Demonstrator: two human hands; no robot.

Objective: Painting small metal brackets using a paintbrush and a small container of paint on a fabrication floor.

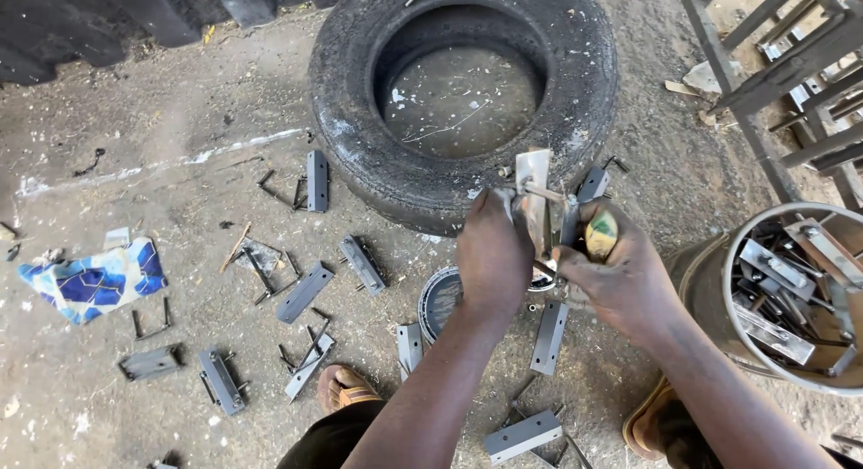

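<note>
Mid-frame, left hand grips a flat metal bracket upright while right hand holds a yellow-handled tool against it; likely fastening step, needing a steady bracket.

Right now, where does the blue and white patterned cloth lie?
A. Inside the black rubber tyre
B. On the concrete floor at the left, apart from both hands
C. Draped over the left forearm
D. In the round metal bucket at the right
B: the blue and white patterned cloth lies crumpled on the dusty concrete floor at far left, well clear of both hands.
</note>
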